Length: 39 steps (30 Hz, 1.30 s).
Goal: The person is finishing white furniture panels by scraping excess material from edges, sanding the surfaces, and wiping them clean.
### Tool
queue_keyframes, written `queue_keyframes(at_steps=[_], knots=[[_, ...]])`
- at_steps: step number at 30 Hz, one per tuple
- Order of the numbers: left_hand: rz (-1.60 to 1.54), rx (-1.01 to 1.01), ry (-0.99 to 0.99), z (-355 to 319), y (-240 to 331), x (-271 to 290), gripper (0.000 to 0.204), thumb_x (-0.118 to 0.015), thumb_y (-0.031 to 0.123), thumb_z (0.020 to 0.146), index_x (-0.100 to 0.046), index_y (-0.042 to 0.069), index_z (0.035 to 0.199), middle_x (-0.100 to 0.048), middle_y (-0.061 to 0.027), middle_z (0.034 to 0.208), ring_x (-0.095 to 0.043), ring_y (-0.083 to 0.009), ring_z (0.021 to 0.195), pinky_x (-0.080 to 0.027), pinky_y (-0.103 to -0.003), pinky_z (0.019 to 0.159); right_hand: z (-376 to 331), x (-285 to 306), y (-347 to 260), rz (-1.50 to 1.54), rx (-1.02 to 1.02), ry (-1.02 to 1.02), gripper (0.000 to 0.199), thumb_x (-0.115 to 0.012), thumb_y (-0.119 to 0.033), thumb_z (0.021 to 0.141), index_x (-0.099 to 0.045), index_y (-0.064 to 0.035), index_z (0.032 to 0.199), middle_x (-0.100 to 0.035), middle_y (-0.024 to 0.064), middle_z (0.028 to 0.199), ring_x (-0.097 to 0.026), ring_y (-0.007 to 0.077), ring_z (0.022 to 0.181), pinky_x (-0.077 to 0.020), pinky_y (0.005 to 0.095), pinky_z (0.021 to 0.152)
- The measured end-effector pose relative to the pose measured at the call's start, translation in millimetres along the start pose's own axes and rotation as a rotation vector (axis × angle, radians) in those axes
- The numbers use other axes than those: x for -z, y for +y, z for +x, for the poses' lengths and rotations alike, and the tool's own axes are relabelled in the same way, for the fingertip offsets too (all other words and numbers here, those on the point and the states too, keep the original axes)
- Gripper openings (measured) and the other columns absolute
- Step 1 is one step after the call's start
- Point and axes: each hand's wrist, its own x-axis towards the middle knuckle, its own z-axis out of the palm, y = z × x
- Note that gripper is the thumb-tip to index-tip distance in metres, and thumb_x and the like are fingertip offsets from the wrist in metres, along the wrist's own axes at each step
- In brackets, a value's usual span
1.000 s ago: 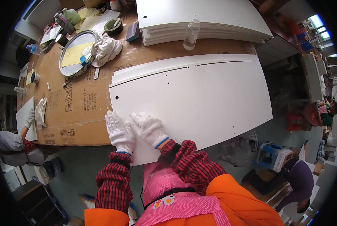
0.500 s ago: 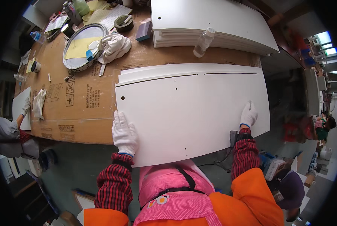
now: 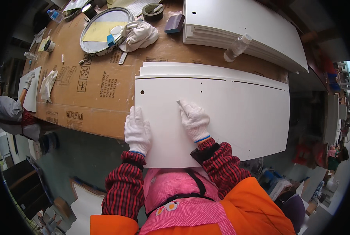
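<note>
A large white panel [image 3: 230, 113] with small drilled holes lies on top of another white panel on the cardboard-covered table [image 3: 100, 94]. Both my hands wear white gloves. My left hand [image 3: 137, 132] lies flat on the panel's near left edge, holding nothing. Near the panel's middle, my right hand [image 3: 194, 118] presses down, closed on a small grey blade-like tool [image 3: 179, 103] whose tip pokes out past the fingers and touches the surface. The tool's body is hidden in the glove.
A stack of white panels [image 3: 261, 35] sits at the back right with a clear plastic bottle [image 3: 237, 47] lying against it. Behind are a round tray [image 3: 104, 25], a white cloth [image 3: 139, 35], a tape roll [image 3: 153, 11] and a blue block [image 3: 174, 23]. Another person [image 3: 10, 113] works at the far left.
My right hand has come from the panel's near right edge to its middle and now holds the small tool. My left hand has stayed at the near left edge.
</note>
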Motion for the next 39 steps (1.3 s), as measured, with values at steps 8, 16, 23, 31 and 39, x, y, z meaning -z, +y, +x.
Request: queue_keyframes(at_steps=[8,16,23,31,39], knots=[[0.009,0.016,0.001,-0.2,-1.1,-0.9,0.07,-0.06,0.019,0.093,-0.032,0.004,0.155,-0.037,-0.0254,0.157,-0.046,-0.0469,0.134,-0.035,-0.053,0.115,-7.5,1.2,-1.4,0.033,0.152,-0.145,0.029,-0.068,-0.015,0.087,-0.072,-0.0176,0.116,-0.069,0.0091,0.084,-0.067,0.0297,0.072,-0.0534,0.0416,0.061],[-0.057,0.04,-0.011,2.2,0.9,2.3,0.068,-0.059,0.018,0.094,-0.033,0.005,0.155,-0.039,-0.0241,0.156,-0.047,-0.0464,0.134,-0.036,-0.052,0.115,6.1,0.6,8.7,0.027,0.133,-0.08,0.028,-0.064,-0.015,0.089,-0.072,-0.0153,0.116,-0.07,0.008,0.085,-0.067,0.0297,0.069,-0.0532,0.0428,0.058],[-0.067,0.118,-0.026,-1.5,-4.5,-1.0,0.069,-0.058,0.017,0.095,-0.03,0.003,0.156,-0.039,-0.0232,0.157,-0.047,-0.0472,0.134,-0.036,-0.052,0.114,-24.9,-26.3,-30.3,0.12,0.482,-0.446,0.031,-0.058,-0.018,0.091,-0.068,-0.0165,0.12,-0.07,0.0087,0.087,-0.069,0.029,0.072,-0.0544,0.0422,0.061],[-0.085,0.09,-0.067,1.8,-9.1,-6.4,0.069,-0.054,0.014,0.094,-0.029,0.003,0.157,-0.04,-0.0242,0.156,-0.045,-0.0469,0.136,-0.035,-0.052,0.115,62.6,-58.7,-21.7,-0.082,0.191,-0.132,0.032,-0.065,-0.023,0.092,-0.07,-0.019,0.123,-0.069,0.0103,0.082,-0.068,0.0296,0.069,-0.0526,0.0435,0.058],[-0.081,0.036,-0.05,2.1,-10.2,-2.0,0.072,-0.058,0.016,0.091,-0.029,-0.001,0.156,-0.04,-0.0251,0.155,-0.046,-0.0501,0.134,-0.035,-0.054,0.115,48.1,31.3,70.4,-0.176,-0.362,0.148,0.032,-0.065,-0.008,0.091,-0.072,-0.0123,0.122,-0.066,0.0126,0.084,-0.064,0.0305,0.07,-0.0519,0.0417,0.063]])
